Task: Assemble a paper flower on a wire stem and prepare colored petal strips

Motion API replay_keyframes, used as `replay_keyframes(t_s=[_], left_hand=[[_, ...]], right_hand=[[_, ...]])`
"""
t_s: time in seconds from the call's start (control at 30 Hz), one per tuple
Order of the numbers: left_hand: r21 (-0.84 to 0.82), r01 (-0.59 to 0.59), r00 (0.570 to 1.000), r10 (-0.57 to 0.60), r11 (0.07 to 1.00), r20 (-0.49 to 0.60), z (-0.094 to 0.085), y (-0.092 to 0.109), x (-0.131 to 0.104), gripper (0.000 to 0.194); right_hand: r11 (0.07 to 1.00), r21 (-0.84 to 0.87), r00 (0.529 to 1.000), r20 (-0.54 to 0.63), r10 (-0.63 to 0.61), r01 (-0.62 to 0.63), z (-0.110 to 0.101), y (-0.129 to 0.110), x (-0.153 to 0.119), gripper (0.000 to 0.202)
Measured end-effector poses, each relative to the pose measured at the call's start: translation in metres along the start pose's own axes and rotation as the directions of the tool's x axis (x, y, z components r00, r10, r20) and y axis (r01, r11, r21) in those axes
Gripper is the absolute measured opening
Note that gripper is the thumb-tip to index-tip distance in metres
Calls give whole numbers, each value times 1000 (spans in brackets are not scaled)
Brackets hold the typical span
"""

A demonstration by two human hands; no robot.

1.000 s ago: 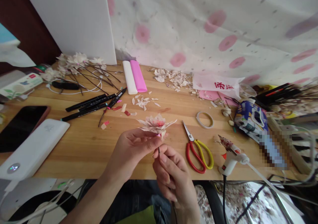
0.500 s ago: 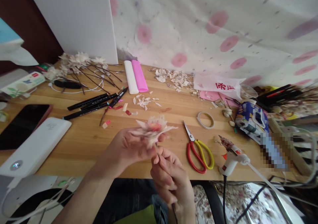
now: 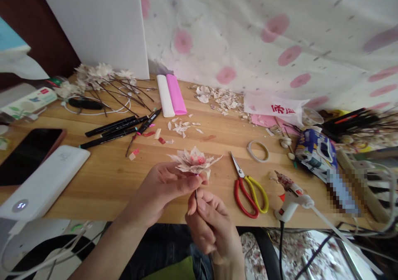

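A handmade flower point(image 3: 196, 160) with pale, papery petals and a reddish-pink centre stands upright above the table's front part. My left hand point(image 3: 169, 185) is closed just beneath the bloom, thumb and fingers pinching its base. Lower down, the fingers of my right hand point(image 3: 211, 222) pinch the thin dark stem point(image 3: 196, 194). Part of the stem is hidden inside that hand. To the right of my hands lie scissors point(image 3: 248, 193) with one red and one yellow handle. Beyond them is a white glue gun point(image 3: 289, 203) at the table edge.
Loose petals point(image 3: 222, 100) and rolls of white and pink crepe paper point(image 3: 176, 94) lie at the back. Black markers point(image 3: 115, 126), a phone point(image 3: 31, 155) and a power bank point(image 3: 46, 182) are on the left. A tape roll point(image 3: 258, 151) sits right of centre. Finished flowers point(image 3: 99, 75) lie back left.
The flower now faces upward with its petals spread and sharp, where before it was blurred. My left thumb has come across to the flower's base. My right hand stays on the stem.
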State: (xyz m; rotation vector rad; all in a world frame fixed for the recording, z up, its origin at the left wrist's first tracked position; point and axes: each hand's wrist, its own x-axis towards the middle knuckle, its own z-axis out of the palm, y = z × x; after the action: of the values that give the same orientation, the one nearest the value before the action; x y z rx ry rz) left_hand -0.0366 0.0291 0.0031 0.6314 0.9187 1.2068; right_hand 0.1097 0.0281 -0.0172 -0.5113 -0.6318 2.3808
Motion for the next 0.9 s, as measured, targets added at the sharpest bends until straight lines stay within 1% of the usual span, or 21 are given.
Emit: replay_keyframes(t_s=[0.1,0.2,0.27,0.3,0.33,0.4,0.43,0.5,0.57,0.6,0.7,0.8,0.83,0.9], left_hand=[[34,-45,993,49,998,-109,1,1,-4,26],[88,-83,969,101,993,-223,5,3,-7,15],[165,-133,948,174,977,-267,9,4,-8,11],[205,-168,934,222,964,-280,10,4,-8,9],[242,-201,919,268,949,-288,12,3,-8,6],[297,-256,889,345,920,-301,14,0,-9,4],[316,-271,877,369,909,-309,15,-2,-9,6],[325,-281,861,387,903,-331,17,-6,-10,8],[290,-268,859,364,919,-359,18,-9,-10,5],[257,-250,865,334,934,-373,19,-11,-10,5],[97,-177,896,201,979,-396,20,-10,-9,10],[-94,-107,940,70,990,-335,22,-5,-6,20],[-141,-98,950,51,985,-309,22,-4,-5,23],[-188,-89,963,37,978,-266,22,-2,-5,24]], right_hand=[[990,-112,992,-84,-93,84,1,1,0,23],[962,-244,972,-163,-167,125,4,1,-1,23],[936,-324,954,-212,-210,134,6,2,-2,25],[916,-374,938,-241,-249,147,8,4,-2,25],[882,-440,914,-266,-305,167,9,5,-2,25],[772,-598,848,-278,-451,215,12,9,-2,22],[703,-672,815,-261,-517,231,12,11,-1,21],[570,-780,765,-196,-613,257,12,14,0,18],[461,-845,727,-135,-674,271,11,16,1,15],[413,-869,709,-108,-696,273,9,17,1,14],[291,-920,663,-47,-747,262,7,18,1,16],[203,-944,608,-2,-794,261,6,16,0,20],[180,-947,591,14,-807,268,6,15,1,21],[153,-948,572,36,-819,279,6,14,1,21]])
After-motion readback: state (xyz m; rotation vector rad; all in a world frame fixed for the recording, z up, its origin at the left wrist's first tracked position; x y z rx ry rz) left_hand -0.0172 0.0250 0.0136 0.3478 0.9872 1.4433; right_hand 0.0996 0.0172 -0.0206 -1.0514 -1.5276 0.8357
